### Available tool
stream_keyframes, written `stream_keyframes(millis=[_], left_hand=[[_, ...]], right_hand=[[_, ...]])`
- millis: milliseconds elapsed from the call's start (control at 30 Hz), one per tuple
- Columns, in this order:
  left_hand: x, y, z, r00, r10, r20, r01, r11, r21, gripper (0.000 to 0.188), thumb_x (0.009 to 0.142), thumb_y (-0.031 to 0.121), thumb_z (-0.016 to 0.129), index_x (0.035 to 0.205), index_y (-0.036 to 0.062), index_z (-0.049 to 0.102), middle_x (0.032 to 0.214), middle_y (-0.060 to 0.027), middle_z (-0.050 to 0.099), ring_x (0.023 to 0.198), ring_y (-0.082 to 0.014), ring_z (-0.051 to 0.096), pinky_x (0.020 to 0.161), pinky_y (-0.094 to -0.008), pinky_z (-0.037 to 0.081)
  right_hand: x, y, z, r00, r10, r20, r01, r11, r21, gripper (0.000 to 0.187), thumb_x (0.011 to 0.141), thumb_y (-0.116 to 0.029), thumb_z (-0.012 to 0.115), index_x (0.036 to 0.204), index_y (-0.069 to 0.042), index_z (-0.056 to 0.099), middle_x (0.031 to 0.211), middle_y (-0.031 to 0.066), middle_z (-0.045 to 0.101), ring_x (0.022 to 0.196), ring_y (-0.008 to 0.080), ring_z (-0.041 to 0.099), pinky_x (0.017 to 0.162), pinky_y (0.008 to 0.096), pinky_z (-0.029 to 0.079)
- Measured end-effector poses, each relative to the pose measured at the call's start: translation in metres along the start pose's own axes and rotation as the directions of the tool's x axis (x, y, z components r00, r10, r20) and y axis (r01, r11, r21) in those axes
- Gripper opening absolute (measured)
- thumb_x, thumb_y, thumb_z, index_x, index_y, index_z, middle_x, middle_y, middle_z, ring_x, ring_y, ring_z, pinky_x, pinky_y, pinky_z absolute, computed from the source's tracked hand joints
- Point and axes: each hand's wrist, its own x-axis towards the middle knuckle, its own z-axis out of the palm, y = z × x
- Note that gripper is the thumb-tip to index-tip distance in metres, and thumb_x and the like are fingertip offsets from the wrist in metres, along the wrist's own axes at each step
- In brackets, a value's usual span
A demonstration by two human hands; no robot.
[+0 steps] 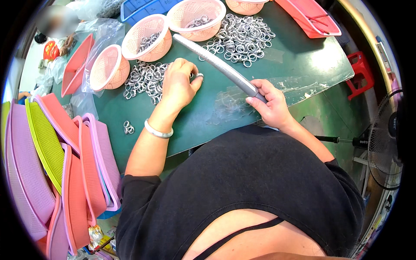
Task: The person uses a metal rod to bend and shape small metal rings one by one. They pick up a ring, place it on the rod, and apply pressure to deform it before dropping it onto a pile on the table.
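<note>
My right hand [272, 104] is closed round the dark handle of a ring mandrel [216, 64], a long tapered silver stick. Its narrow tip points up and left toward the baskets. At the right edge of a pile of silver rings [145, 80], my left hand [180, 82] has its fingers curled, with a ring [199, 76] at the thumb tip. A larger heap of silver rings [247, 39] lies beyond the mandrel. Two or three loose rings [128, 127] sit apart on the green table [195, 121], nearer my left elbow.
Pink baskets [110, 71] line the table's far side, some with rings inside. A red tray [310, 19] stands far right and a blue crate [145, 11] at the back. Coloured plastic baskets [47, 147] are stacked at left. A red stool [360, 76] and a fan [385, 138] are at right.
</note>
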Motion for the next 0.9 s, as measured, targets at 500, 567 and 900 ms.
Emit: stream_keyframes(millis=[500, 567, 900], left_hand=[[0.000, -0.021, -0.019, 0.938, -0.347, -0.010, -0.007, 0.010, -1.000, 0.008, 0.084, 0.002, 0.057, 0.089, 0.0033, 0.052, 0.095, -0.0145, 0.061, 0.077, -0.0178, 0.063, 0.069, -0.0259, 0.054], [0.000, -0.023, -0.021, 0.946, -0.323, -0.028, -0.027, 0.009, -1.000, 0.008, 0.084, 0.003, 0.057, 0.090, 0.0026, 0.052, 0.099, -0.0167, 0.061, 0.077, -0.0167, 0.063, 0.069, -0.0259, 0.055], [-0.001, -0.021, -0.025, 0.953, -0.301, -0.031, -0.007, 0.080, -0.997, 0.009, 0.088, 0.007, 0.053, 0.094, 0.0032, 0.048, 0.105, -0.0190, 0.059, 0.092, -0.0235, 0.061, 0.078, -0.0300, 0.053]], right_hand=[[0.002, -0.001, -0.002, 0.996, -0.033, 0.082, 0.044, 0.989, -0.140, 0.030, 0.075, -0.003, 0.064, 0.103, 0.001, 0.052, 0.076, 0.0092, 0.060, 0.066, 0.0135, 0.056, 0.061, 0.0253, 0.044], [0.003, -0.005, -0.003, 0.994, -0.036, 0.105, 0.056, 0.979, -0.195, 0.031, 0.075, -0.004, 0.065, 0.103, 0.001, 0.052, 0.076, 0.0101, 0.059, 0.066, 0.0149, 0.057, 0.061, 0.0257, 0.045], [0.004, -0.004, 0.000, 0.994, -0.075, 0.078, 0.091, 0.970, -0.227, 0.030, 0.075, -0.005, 0.066, 0.101, -0.001, 0.053, 0.076, 0.0107, 0.059, 0.064, 0.0195, 0.058, 0.059, 0.0274, 0.045]])
